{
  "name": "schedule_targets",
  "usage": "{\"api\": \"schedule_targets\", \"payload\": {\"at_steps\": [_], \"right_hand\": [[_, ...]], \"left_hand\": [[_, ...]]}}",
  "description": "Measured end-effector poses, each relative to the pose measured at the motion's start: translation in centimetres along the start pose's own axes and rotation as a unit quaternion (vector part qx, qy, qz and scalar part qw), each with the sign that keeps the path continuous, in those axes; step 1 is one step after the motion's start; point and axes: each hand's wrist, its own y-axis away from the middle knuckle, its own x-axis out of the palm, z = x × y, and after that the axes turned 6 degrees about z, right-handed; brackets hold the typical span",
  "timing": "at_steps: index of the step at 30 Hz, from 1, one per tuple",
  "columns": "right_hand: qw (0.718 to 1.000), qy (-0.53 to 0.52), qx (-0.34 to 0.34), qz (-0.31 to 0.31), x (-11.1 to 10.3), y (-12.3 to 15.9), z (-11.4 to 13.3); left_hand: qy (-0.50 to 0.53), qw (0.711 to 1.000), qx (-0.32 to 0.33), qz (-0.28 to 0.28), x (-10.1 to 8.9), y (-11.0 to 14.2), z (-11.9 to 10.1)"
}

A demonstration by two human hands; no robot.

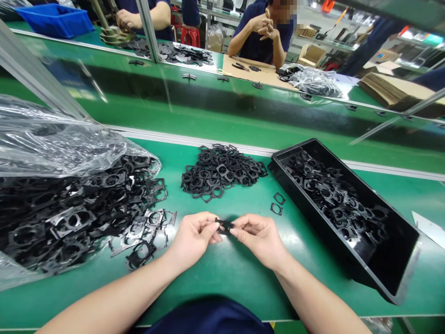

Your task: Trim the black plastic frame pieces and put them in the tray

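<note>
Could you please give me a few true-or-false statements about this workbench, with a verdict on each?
The left hand and right hand pinch one small black piece between them. True.
The black tray is empty. False: it holds many black pieces.
The clear plastic bag lies at the right of the bench. False: it lies at the left, with black pieces spilling from it.
Two loose pieces lie on the green bench beside the tray. True.
</note>
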Motion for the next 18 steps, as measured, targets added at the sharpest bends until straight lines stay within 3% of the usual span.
{"api": "schedule_targets", "payload": {"at_steps": [5,10,18], "right_hand": [[0.999,0.025,-0.033,-0.006,0.11,0.07,0.07],[0.999,-0.035,0.013,0.030,-0.18,-0.20,-0.14],[0.989,-0.147,0.000,0.034,-0.14,-0.29,-0.72]], "left_hand": [[0.000,1.000,0.008,0.001,-0.12,-0.09,0.01],[-0.009,1.000,0.002,0.017,-0.22,0.09,-0.15],[0.019,0.999,-0.021,0.042,-0.40,-0.22,0.02]]}}
